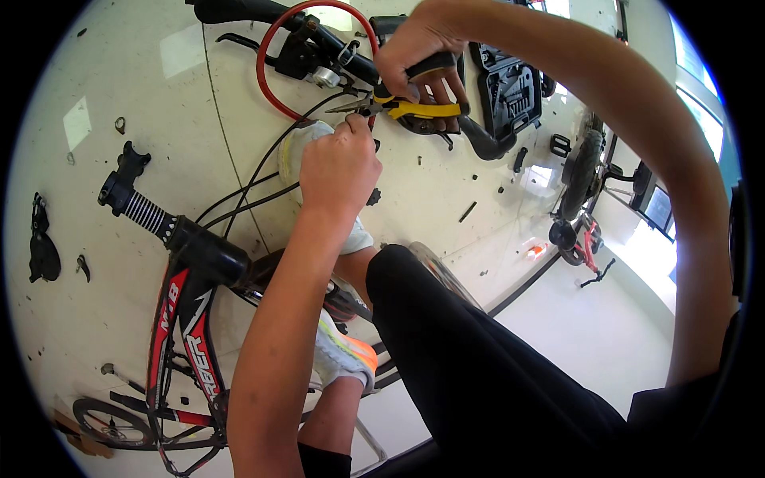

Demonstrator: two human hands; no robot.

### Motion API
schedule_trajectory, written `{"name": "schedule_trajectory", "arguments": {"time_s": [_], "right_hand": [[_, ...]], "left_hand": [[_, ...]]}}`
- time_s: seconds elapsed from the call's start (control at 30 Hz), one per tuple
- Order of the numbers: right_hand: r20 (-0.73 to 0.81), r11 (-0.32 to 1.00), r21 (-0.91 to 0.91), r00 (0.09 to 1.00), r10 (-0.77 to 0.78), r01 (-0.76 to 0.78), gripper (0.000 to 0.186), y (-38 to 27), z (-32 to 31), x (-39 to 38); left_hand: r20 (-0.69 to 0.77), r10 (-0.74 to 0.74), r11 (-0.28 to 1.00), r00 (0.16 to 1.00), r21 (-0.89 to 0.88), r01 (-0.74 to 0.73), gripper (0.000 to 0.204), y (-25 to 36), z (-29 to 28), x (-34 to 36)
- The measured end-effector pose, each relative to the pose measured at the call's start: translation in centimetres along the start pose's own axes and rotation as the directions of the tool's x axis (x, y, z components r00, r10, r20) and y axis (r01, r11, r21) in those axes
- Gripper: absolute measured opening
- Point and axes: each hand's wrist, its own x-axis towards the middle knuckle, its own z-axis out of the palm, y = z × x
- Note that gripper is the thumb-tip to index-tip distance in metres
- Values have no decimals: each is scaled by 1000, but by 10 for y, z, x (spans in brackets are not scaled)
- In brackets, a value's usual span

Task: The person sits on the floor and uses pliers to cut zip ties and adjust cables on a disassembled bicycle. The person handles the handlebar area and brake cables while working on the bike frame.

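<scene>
My right hand (418, 60) is wrapped round the yellow-and-black handles of long-nose pliers (422, 110), their jaws pointing left. Just below the jaws, my left hand (339, 167) is closed in a pinch; what its fingers hold is small and mostly hidden. Both hands are over a detached black bicycle handlebar (341, 53) with brake levers, lying across the top. A red cable (261, 68) loops round it, and black cables (275, 147) run down toward a bicycle frame (183, 342) in black, red and white.
A dark toolbox (514, 95) lies behind my right hand. A stem (123, 175) with a spring-like steerer stands on the frame. Small loose parts, including a black derailleur-like piece (44, 247), dot the tiled floor. Another bicycle's wheel (583, 175) is at the right. My legs straddle the middle.
</scene>
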Motion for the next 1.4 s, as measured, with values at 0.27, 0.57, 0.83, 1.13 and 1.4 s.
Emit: {"name": "schedule_trajectory", "arguments": {"time_s": [0.27, 0.57, 0.83, 1.13, 1.4], "right_hand": [[124, 990, 49, 985, 124, -131, 58, -6, -3, 2], [-227, 998, -44, 972, -63, 55, 61, 5, -7, 20], [-160, 1000, -1, 987, -10, 10, 56, 5, -7, 21], [-85, 999, 45, 996, 25, -21, 48, 9, 6, 20], [-268, 987, 25, 952, -146, 158, 54, 26, 28, 45]], "left_hand": [[-28, -2, 998, 1000, -64, 1, 9, 2, 4, -2], [-77, -47, 988, 996, -147, 36, 8, 3, 7, -4], [-46, -29, 994, 999, -111, 23, 9, 3, 6, -3], [-72, -28, 995, 997, -96, 21, 8, 2, 11, -3], [-42, 76, 997, 996, -16, -76, 12, -9, 17, -11]]}}
